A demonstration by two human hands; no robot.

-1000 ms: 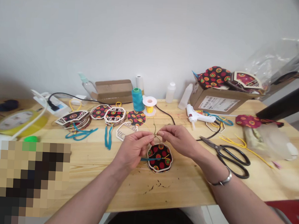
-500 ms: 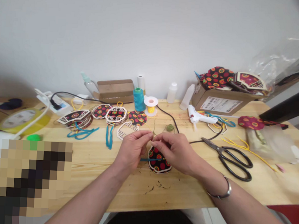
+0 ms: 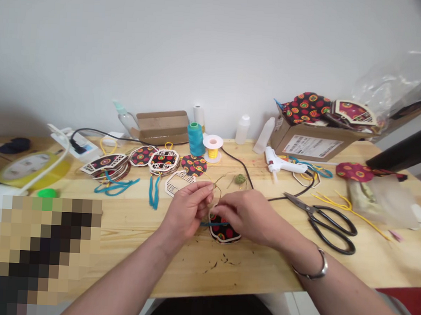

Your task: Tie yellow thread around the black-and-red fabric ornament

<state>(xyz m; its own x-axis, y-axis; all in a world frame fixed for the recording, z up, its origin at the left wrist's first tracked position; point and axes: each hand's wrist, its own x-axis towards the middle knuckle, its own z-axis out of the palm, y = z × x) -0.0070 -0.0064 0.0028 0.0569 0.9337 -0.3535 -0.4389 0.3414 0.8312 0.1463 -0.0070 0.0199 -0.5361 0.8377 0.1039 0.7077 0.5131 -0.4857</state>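
My left hand (image 3: 190, 206) is closed, with thumb and forefinger pinching a thin olive-green cord (image 3: 220, 192). The cord loops down from those fingertips toward my right hand (image 3: 248, 216), whose fingers are also pinched on it. Under my right hand lies a lobed ornament (image 3: 224, 233) of dark patterned fabric with a pale frame. A blue cord (image 3: 205, 224) runs across it, and its upper right part is hidden by the hand. Just beyond the hands sits a small ball of green cord (image 3: 240, 179).
Black-handled scissors (image 3: 332, 225) and a white glue gun (image 3: 284, 165) lie to the right. Behind are a blue thread cone (image 3: 196, 140), a yellow spool (image 3: 213, 148) and a cardboard box (image 3: 303, 142). Finished-looking ornaments (image 3: 163, 160) lie left, near a pale lattice frame (image 3: 175, 184).
My right hand has moved down and slightly toward me, away from the left fingertips. A loop of green cord now shows between the hands. My left hand has barely moved.
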